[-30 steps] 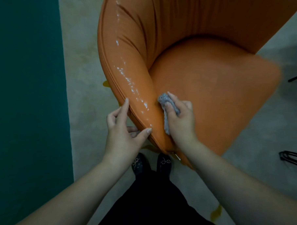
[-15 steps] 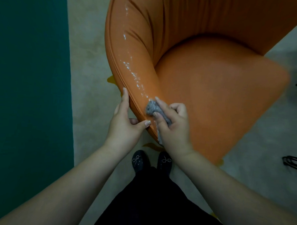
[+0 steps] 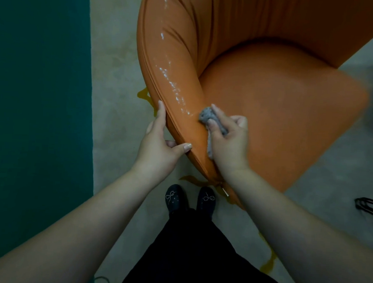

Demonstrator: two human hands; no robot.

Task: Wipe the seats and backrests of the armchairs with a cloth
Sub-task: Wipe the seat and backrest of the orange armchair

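Mid-wipe on the armrest of the orange armchair (image 3: 258, 84), judging by the wet streak (image 3: 173, 85) shining along its curved inner face. Right hand (image 3: 228, 139) curled round a bunched grey cloth (image 3: 212, 121), fingers (image 3: 214, 126) pinching it against the upholstery at the near end of the streak. Left hand (image 3: 157, 144) bracing the outer edge of the same arm, index finger straight along the rim, thumb hooked over the top. Next move probably: drag the cloth up along the streak towards the backrest, firm pressure, then on to the seat, which looks dry.
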